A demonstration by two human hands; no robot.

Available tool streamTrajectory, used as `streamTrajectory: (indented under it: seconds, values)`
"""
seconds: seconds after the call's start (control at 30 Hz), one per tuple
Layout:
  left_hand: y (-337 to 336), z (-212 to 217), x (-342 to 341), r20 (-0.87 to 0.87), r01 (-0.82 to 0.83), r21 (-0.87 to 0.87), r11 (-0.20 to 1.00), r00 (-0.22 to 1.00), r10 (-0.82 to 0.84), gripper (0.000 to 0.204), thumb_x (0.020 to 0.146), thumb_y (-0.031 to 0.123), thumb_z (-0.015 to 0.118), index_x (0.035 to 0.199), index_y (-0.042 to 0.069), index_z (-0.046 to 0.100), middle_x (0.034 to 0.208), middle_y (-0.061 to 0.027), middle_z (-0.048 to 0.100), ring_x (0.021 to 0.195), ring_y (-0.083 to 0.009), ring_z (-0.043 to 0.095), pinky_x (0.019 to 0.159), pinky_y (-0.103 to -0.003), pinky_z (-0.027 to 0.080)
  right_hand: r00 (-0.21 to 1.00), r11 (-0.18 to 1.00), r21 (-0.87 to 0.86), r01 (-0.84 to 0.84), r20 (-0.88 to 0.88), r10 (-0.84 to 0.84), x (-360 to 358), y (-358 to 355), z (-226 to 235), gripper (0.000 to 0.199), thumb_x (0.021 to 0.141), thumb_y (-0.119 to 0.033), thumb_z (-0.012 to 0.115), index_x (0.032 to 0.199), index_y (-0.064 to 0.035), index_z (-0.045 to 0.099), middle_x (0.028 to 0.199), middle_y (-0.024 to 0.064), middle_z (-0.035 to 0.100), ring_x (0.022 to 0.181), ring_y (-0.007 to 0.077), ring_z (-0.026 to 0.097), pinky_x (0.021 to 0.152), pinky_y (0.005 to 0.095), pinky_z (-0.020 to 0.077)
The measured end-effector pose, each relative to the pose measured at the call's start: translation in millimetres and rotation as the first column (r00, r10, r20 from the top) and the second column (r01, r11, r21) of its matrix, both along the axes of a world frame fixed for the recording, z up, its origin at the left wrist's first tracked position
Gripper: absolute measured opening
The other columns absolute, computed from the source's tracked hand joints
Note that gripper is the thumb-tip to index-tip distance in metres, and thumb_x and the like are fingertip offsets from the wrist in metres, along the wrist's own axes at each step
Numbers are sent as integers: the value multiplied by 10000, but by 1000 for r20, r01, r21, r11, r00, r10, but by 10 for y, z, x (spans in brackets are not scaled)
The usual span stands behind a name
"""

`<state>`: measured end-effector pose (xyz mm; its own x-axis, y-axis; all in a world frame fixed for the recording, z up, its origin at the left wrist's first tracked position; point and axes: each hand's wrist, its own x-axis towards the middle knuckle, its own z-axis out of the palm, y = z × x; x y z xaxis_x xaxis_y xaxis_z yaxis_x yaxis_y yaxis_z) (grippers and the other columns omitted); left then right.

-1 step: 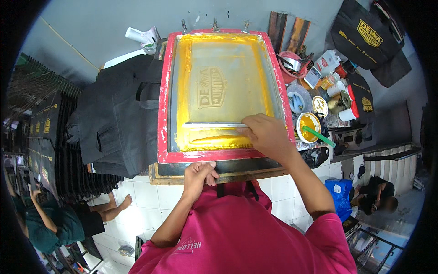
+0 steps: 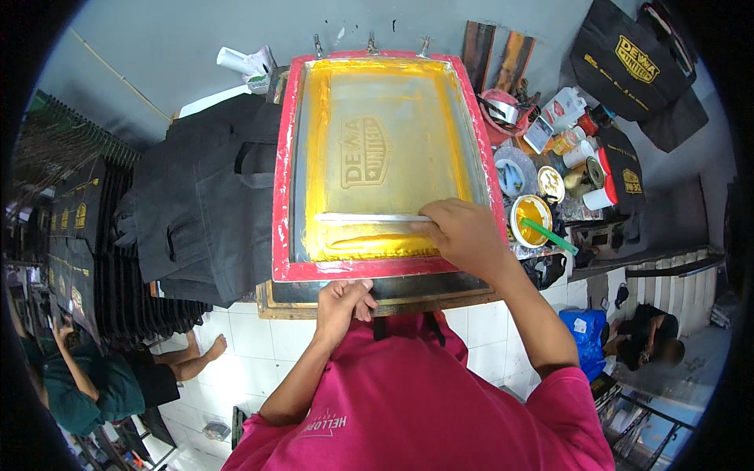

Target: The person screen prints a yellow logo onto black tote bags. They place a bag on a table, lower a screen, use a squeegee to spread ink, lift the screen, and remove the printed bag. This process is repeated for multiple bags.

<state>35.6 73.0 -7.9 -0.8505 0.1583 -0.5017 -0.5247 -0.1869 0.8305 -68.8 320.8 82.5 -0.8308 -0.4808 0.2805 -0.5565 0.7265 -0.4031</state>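
**Step in hand (judged):** squeegee stroke on the print screen.

- R hand: closed over the right end of the squeegee, fingers wrapped on top, gripping it. The blade lies crosswise on the mesh, near the front of the screen frame.
- L hand: fingers curled shut against the near edge of the base board, just below the frame's front rail. Looks like a bracing hold.
- Yellow ink bead: a thick band between blade and front rail, touching the blade's near side. The rest of the mesh carries a thin yellow film. The emblem stencil sits at mid-screen, well behind the blade.
- Frame lies flat and is clamped at its far edge.

**Next move calls for (judgement):** even downward pressure across the blade, since only one end is held. Keep the blade square to the side rails and the L hand firm so the frame doesn't shift. The bead is close to the front rail, so there is little travel left that way.

**Nearby:** a stack of black bags lies to the left, touching the frame's side. An open ink tub with a green stir stick stands to the right, among other pots.

**Vs. earlier frame:** no visible diff. Hands, blade, bead and frame sit in the same positions.
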Motion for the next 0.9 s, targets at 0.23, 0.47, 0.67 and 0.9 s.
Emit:
streamTrajectory:
  seconds: [0.23, 0.47, 0.67, 0.9]
  values:
    - [-13, 14, -3, -22, 26, -29, 999, 999, -26, 375, 1007, 263, 666, 737, 4, 677, 631, -87, 667, 489, -112, 564, 493, -259, 442, 990, 991, 122, -54, 138, 37, 250, 0, 12, 222, 926, -277, 702, 904, -63, 647, 829, 131, 689, 800, 335, 683, 680, 464, 516]
    - [-58, 25, -11, 10, 35, -11, 999, 999, -35, 362, 1001, 235, 673, 723, 3, 671, 633, -100, 673, 490, -119, 577, 499, -271, 456, 994, 976, 195, -95, -28, 103, -538, -4, -222, 243, 935, -307, 671, 938, -66, 639, 849, 141, 677, 833, 356, 674, 718, 472, 527]
    - [-118, 6, -37, 99, 74, 64, 995, 992, -80, 313, 990, 216, 668, 831, -50, 707, 716, -157, 716, 574, -190, 676, 578, -306, 545, 984, 987, 138, -79, -150, 100, -2369, 132, -516, 309, 960, -342, 636, 1027, -41, 654, 949, 193, 705, 927, 416, 672, 800, 542, 511]
    - [-127, 233, -30, 284, -161, 366, 917, 957, 55, 411, 1028, 205, 480, 1219, -131, 619, 1183, -305, 702, 1154, -406, 685, 1079, -469, 499, 959, 987, 161, -13, 282, -33, -3613, 21, -146, 424, 926, -441, 690, 1195, -115, 725, 1019, 205, 735, 984, 394, 687, 875, 485, 520]
